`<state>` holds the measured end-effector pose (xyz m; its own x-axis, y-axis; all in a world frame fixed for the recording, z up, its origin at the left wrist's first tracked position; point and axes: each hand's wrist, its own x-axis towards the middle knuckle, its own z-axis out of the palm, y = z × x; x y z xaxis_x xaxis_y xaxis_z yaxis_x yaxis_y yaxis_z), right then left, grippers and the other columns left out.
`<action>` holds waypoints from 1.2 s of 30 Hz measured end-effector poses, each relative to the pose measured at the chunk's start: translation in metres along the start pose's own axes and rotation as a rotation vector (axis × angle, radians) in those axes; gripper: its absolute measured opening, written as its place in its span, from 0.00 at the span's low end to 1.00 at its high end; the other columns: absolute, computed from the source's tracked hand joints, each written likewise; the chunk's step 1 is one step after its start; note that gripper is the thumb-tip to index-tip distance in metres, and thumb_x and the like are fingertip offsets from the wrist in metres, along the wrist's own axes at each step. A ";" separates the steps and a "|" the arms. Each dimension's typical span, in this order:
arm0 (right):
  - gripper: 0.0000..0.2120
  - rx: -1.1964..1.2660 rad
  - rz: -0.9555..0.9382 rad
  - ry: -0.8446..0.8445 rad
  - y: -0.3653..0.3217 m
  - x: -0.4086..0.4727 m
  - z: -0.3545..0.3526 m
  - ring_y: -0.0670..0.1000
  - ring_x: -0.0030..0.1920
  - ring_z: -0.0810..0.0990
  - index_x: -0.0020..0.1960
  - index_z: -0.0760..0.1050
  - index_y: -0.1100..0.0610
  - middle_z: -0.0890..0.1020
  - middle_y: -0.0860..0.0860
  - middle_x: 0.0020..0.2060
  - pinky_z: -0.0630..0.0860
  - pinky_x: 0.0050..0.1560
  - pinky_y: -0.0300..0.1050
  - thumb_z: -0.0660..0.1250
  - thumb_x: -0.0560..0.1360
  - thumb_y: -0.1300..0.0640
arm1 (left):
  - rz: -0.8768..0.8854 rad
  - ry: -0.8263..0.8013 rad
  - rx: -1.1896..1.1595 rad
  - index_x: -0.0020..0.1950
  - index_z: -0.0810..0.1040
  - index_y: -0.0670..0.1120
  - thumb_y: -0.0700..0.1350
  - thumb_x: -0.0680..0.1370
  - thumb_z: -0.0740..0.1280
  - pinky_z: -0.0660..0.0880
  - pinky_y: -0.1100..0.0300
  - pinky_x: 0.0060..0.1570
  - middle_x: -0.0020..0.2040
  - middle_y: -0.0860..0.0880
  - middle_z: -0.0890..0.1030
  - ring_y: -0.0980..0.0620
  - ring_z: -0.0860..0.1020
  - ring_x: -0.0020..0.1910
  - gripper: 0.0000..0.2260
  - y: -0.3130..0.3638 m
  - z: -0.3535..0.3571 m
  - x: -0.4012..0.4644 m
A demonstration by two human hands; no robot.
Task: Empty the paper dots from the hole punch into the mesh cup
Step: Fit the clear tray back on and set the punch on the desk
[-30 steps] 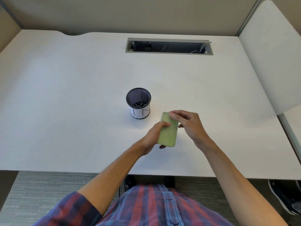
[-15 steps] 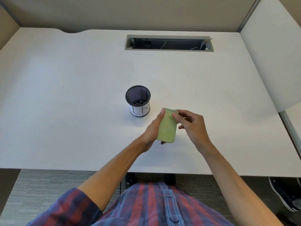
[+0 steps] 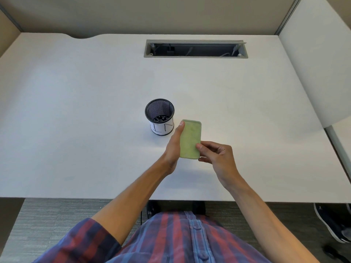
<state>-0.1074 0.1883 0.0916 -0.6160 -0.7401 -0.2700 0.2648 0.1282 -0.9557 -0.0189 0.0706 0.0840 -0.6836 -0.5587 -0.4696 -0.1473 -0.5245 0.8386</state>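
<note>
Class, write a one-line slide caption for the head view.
Both hands hold green hole punch beside mesh cup containing dots.

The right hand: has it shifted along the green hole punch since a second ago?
Yes. The right hand has slid from the far end of the hole punch, nearest the mesh cup, to its near end.

A red-and-blue plaid shirt (image 3: 182,242) with a blue buttoned placket, its short sleeve (image 3: 83,242) ending well behind the left hand (image 3: 173,147), forearms bare.
</note>
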 end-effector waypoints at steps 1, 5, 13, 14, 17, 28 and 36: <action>0.06 0.007 0.004 0.004 0.000 -0.001 0.001 0.46 0.39 0.86 0.47 0.85 0.54 0.88 0.48 0.39 0.80 0.37 0.37 0.71 0.75 0.63 | -0.003 -0.001 0.004 0.61 0.78 0.47 0.64 0.80 0.54 0.78 0.55 0.47 0.50 0.46 0.84 0.50 0.82 0.49 0.26 0.001 0.000 0.000; 0.09 0.048 0.029 -0.054 0.003 -0.003 -0.002 0.50 0.47 0.86 0.54 0.84 0.54 0.87 0.49 0.47 0.82 0.40 0.42 0.70 0.76 0.62 | -0.006 -0.013 0.011 0.58 0.79 0.47 0.64 0.82 0.52 0.76 0.57 0.46 0.46 0.48 0.85 0.51 0.82 0.46 0.25 0.004 0.001 0.001; 0.14 0.032 -0.006 -0.108 0.003 -0.007 -0.003 0.50 0.44 0.86 0.53 0.83 0.54 0.88 0.50 0.45 0.81 0.45 0.40 0.70 0.73 0.70 | 0.017 -0.051 0.016 0.54 0.79 0.50 0.68 0.77 0.53 0.76 0.61 0.35 0.38 0.51 0.84 0.52 0.82 0.40 0.26 0.005 0.004 0.001; 0.14 0.034 -0.005 -0.100 0.003 -0.006 -0.002 0.51 0.44 0.87 0.53 0.83 0.55 0.87 0.50 0.45 0.81 0.45 0.41 0.71 0.73 0.69 | 0.014 -0.060 0.018 0.54 0.79 0.50 0.69 0.77 0.51 0.77 0.60 0.37 0.39 0.50 0.85 0.50 0.82 0.41 0.28 0.005 0.004 0.001; 0.17 0.030 -0.001 -0.100 0.000 -0.007 0.001 0.55 0.48 0.86 0.57 0.81 0.56 0.87 0.52 0.48 0.82 0.46 0.45 0.74 0.69 0.60 | -0.013 -0.103 0.048 0.54 0.82 0.51 0.70 0.79 0.44 0.75 0.52 0.49 0.48 0.45 0.86 0.46 0.83 0.49 0.33 0.005 0.004 0.000; 0.19 -0.113 -0.109 -0.058 0.000 -0.006 0.012 0.49 0.46 0.86 0.53 0.82 0.48 0.87 0.48 0.45 0.82 0.46 0.45 0.81 0.64 0.60 | 0.016 -0.119 0.045 0.55 0.81 0.48 0.70 0.78 0.47 0.77 0.44 0.55 0.46 0.48 0.86 0.49 0.83 0.47 0.33 0.001 0.007 0.002; 0.13 -0.126 0.014 0.022 -0.012 0.004 0.010 0.57 0.44 0.86 0.47 0.82 0.57 0.86 0.50 0.38 0.83 0.44 0.50 0.72 0.72 0.47 | 0.037 -0.128 0.083 0.57 0.80 0.54 0.73 0.75 0.47 0.78 0.46 0.58 0.50 0.51 0.87 0.50 0.84 0.52 0.32 0.002 0.011 -0.002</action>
<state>-0.1055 0.1774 0.1036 -0.6291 -0.7233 -0.2847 0.1791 0.2216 -0.9586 -0.0253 0.0776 0.0894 -0.7745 -0.4872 -0.4034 -0.1754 -0.4474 0.8770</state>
